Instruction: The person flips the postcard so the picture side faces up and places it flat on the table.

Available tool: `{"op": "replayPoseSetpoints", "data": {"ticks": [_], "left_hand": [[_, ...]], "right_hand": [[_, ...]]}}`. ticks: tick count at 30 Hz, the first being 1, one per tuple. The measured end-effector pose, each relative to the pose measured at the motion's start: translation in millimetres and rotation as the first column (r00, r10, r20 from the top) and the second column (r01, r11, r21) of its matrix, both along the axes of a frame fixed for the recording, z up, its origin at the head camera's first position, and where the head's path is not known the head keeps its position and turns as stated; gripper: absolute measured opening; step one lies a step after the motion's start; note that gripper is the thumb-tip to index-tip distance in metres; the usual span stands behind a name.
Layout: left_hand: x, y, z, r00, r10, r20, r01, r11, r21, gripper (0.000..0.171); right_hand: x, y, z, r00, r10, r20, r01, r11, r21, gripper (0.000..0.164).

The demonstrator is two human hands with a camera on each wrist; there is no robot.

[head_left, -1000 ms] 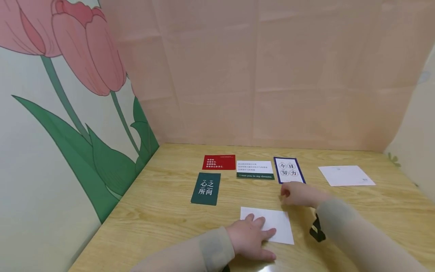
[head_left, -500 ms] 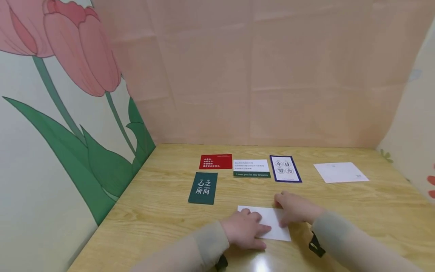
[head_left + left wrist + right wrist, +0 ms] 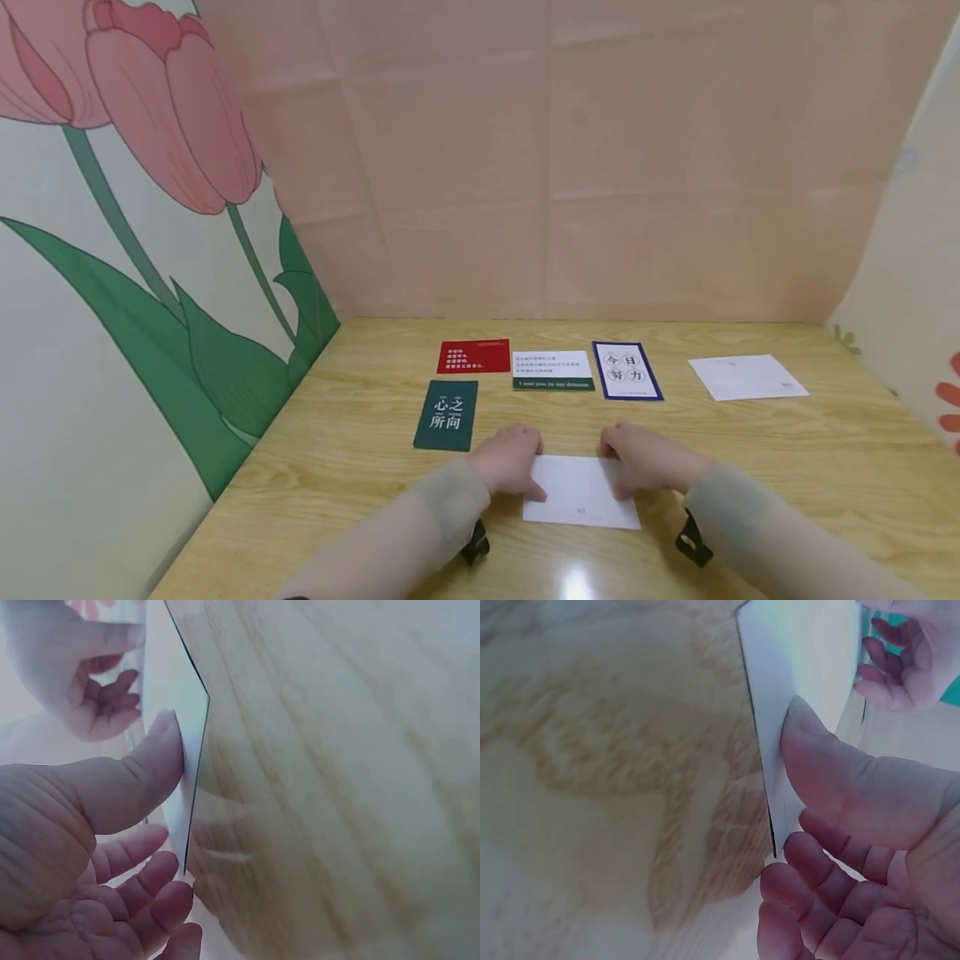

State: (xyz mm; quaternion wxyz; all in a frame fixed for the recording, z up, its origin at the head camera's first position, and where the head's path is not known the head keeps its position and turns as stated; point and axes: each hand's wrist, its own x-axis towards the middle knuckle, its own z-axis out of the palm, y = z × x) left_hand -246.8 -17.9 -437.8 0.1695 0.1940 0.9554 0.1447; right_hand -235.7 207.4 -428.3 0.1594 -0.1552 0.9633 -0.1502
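Note:
A white postcard, plain but for tiny print near its lower edge, lies on the table close to the person. My left hand holds its left side, with the thumb on the top face and curled fingers by the edge. On the opposite side my right hand holds the card in much the same way. That hand's thumb lies on the white face, its fingertips curled at the edge in the right wrist view.
Further back on the wooden table lie a red card, a white-and-green card, a blue-bordered card and another white card. A dark green card is left of my hands. A pinkish cloth hangs behind.
My left hand has gone from lying spread on the white postcard to its left edge. My right hand has come down from beside the blue-bordered card to the postcard's right edge.

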Motion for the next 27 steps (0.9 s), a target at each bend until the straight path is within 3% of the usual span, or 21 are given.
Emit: {"op": "replayPoseSetpoints", "data": {"ticks": [6,15,27], "left_hand": [[-7.3,2.9,2.5,0.997,0.031,0.065,-0.032,0.999,0.016,0.055],[-8.1,6.0,6.0,1.0,0.0,0.016,0.001,0.998,-0.065,0.054],[-7.9,-2.2,1.5,0.999,0.013,0.04,-0.015,0.999,0.037,0.046]], "right_hand": [[-1.7,0.6,-2.5,0.999,-0.026,0.033,0.027,0.999,-0.021,0.044],[-1.7,1.5,-2.4,0.999,-0.03,0.036,0.031,0.999,-0.034,0.045],[-1.5,3.6,-4.4,0.999,-0.044,0.026,0.046,0.997,-0.057,0.047]]}}
